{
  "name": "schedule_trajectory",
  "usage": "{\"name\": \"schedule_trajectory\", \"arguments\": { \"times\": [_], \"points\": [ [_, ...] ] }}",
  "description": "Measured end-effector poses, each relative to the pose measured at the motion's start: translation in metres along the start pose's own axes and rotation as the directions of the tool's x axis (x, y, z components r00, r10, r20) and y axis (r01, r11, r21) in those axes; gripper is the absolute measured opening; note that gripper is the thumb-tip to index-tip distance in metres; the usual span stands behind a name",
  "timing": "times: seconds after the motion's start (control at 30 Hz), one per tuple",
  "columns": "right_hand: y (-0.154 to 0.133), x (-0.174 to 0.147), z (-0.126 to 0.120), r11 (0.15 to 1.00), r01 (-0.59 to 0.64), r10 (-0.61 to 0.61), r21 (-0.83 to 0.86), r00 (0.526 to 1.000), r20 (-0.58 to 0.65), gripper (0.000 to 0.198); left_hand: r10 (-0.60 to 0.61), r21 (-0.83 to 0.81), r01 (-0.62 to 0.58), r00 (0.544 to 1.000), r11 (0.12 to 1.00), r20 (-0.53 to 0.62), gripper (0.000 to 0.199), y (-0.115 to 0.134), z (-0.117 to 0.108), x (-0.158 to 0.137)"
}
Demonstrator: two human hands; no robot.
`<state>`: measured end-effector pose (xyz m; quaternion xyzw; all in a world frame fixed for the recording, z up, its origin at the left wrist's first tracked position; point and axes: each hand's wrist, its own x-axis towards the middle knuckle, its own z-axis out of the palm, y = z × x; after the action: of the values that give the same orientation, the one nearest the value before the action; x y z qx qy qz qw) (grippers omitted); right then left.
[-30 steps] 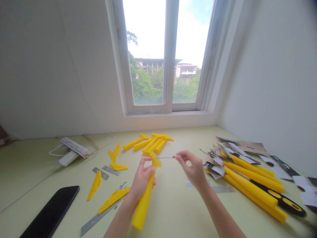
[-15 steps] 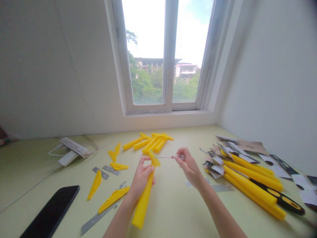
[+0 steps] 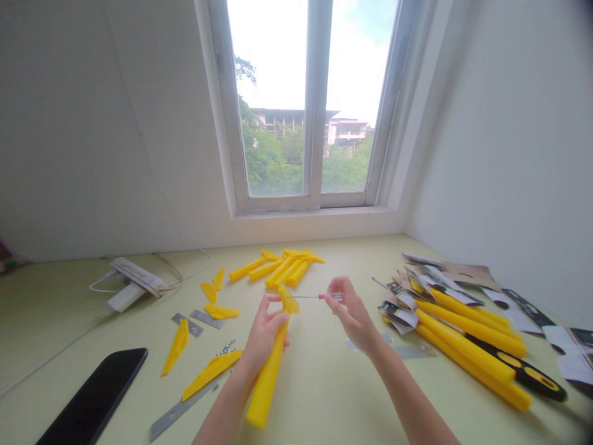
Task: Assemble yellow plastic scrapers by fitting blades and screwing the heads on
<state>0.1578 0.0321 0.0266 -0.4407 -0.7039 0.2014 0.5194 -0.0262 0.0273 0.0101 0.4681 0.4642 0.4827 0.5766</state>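
Note:
My left hand (image 3: 267, 327) is wrapped round a yellow scraper handle (image 3: 269, 383), its thick round end slanting down toward me and its flared head upward. In my right hand (image 3: 348, 312) is a screwdriver (image 3: 331, 297) with a clear, reddish grip, pinched between thumb and fingers. Its thin shaft lies level and the tip meets the flared head; any screw there is too small to make out. Left of my hands lie loose yellow head pieces (image 3: 221, 311), grey metal blades (image 3: 173, 414) and a small heap of screws (image 3: 227, 347).
Several yellow scrapers (image 3: 278, 269) lie at the back of the table. More long yellow handles (image 3: 467, 346), a black-and-yellow tool (image 3: 523, 371) and card packaging (image 3: 467, 275) are piled at right. A black phone (image 3: 95, 395) and a white power strip (image 3: 138, 276) sit at left.
The fingers of my right hand have shifted on the screwdriver's grip, with the tip still at the scraper's head. My left hand keeps its hold.

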Motion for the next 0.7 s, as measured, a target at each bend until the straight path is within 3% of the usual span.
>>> {"name": "schedule_trajectory", "arguments": {
  "times": [0.13, 0.33, 0.57, 0.7],
  "points": [
    [-0.0005, 0.0008, -0.002, 0.999, 0.028, -0.03, -0.036, 0.999, -0.041, 0.016, 0.006, -0.001, -0.006, 1.0, 1.0, 0.017, 0.032, -0.0013, -0.0006, 0.0011],
    [0.0041, -0.0005, -0.0024, 0.967, -0.013, -0.016, -0.255, 0.993, -0.113, 0.032, 0.033, -0.005, -0.033, 0.999, 0.999, 0.039, 0.03, -0.0005, 0.0024, -0.0011],
    [-0.0012, -0.0001, -0.0018, 1.0, 0.003, -0.003, 0.001, 0.999, 0.049, 0.014, 0.02, -0.002, -0.02, 1.0, 1.0, -0.007, 0.03, -0.0002, 0.001, -0.0024],
    [-0.0004, 0.0001, -0.0035, 0.999, 0.022, -0.022, -0.034, 1.0, 0.018, 0.016, 0.01, 0.003, -0.01, 1.0, 1.0, 0.008, 0.029, 0.0002, 0.0014, -0.0022]
  ]
}}
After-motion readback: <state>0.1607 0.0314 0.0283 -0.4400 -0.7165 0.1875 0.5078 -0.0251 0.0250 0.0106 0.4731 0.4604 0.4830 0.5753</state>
